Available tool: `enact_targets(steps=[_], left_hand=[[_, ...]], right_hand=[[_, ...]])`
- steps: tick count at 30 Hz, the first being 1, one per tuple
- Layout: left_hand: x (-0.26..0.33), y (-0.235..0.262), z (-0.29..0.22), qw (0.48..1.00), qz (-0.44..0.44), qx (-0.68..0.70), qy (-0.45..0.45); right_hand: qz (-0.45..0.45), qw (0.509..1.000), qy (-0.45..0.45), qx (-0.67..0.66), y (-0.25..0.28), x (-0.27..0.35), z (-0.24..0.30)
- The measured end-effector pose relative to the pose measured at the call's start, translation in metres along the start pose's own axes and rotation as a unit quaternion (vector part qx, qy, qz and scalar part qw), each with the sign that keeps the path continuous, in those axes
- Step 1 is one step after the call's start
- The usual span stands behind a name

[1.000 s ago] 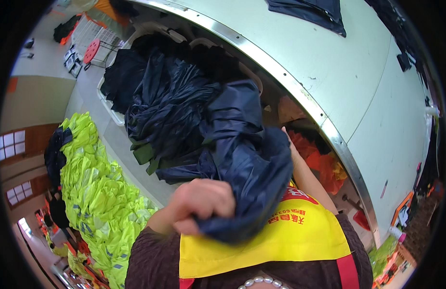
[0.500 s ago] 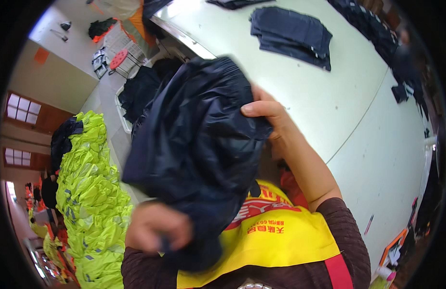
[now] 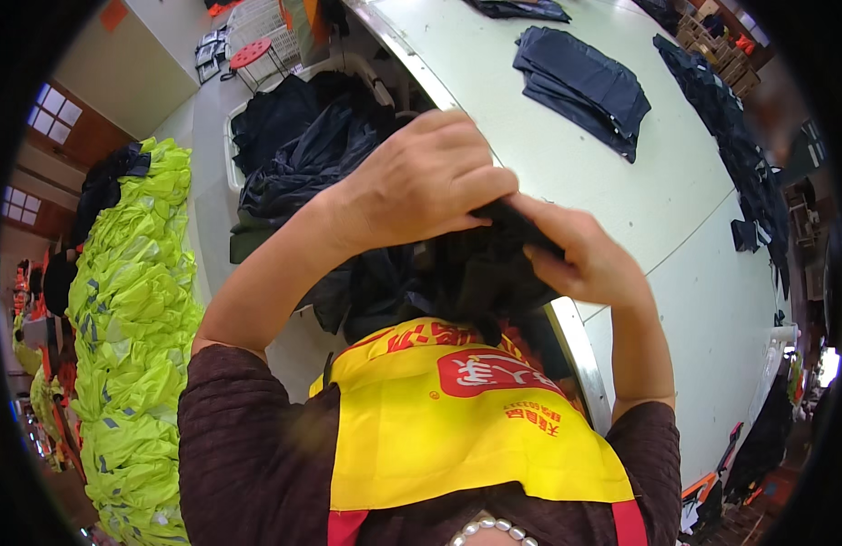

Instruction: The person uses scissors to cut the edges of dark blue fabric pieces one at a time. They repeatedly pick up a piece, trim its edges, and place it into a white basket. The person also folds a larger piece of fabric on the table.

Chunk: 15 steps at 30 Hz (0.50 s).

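Note:
In front of my yellow apron, a pair of dark navy trousers hangs bunched from both my hands near the table's edge. My left hand is closed in a fist over the upper edge of the cloth. Close by on the right, my right hand pinches the same edge between thumb and fingers. The two hands nearly touch. Most of the trousers sit in shadow under my wrists, so their lower part is hard to make out.
The pale table carries a folded stack of dark garments, with a row of more dark clothing along its far right side. A white bin heaped with dark clothes stands left of the table. Beyond lie piled yellow-green garments and a red stool.
My left hand has risen from low on the trousers to their upper edge, beside my right hand. The right hand has shifted right and lower. The trousers have dropped from their raised, spread position.

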State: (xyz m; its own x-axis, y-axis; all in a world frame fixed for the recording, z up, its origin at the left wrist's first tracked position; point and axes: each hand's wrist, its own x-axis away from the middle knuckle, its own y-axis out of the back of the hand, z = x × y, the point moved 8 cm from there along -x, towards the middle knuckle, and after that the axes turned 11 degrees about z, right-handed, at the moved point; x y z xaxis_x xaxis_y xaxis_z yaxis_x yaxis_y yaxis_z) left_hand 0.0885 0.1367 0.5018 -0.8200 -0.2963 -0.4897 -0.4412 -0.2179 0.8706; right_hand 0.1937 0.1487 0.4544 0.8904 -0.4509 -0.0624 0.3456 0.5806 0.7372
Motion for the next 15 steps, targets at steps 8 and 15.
enact_targets(steps=[8, 15], left_hand=[[0.071, -0.007, 0.001, 0.996, -0.089, 0.009, 0.012], [0.095, -0.027, -0.015, 0.988, 0.095, -0.005, -0.121]], right_hand=[[-0.091, 0.983, -0.078, 0.138, -0.08, 0.033, -0.013], [-0.152, 0.921, -0.144, 0.33, -0.016, 0.034, -0.005]])
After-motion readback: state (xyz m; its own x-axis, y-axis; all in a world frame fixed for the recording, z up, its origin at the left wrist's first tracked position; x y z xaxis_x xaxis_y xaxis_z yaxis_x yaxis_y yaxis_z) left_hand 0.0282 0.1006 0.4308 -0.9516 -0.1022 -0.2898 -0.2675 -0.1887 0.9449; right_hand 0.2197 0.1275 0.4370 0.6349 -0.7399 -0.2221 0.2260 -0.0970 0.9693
